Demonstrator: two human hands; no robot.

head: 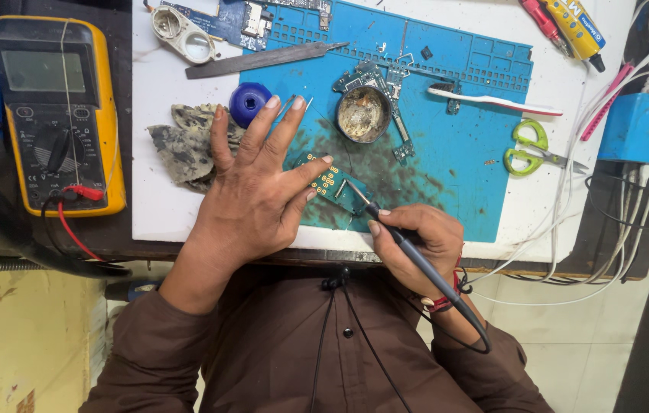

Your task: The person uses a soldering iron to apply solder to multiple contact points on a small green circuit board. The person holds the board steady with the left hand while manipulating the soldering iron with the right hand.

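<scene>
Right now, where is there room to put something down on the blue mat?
The blue mat is bare between the round tin, the white toothbrush and the green scissors. It is crowded by the left hand, small circuit board and soldering iron.

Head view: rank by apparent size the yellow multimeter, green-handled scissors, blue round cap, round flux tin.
1. Yellow multimeter, by far the largest.
2. Green-handled scissors.
3. Round flux tin.
4. Blue round cap, partly hidden by the left hand, so its rank under the tin is unsure.
</scene>
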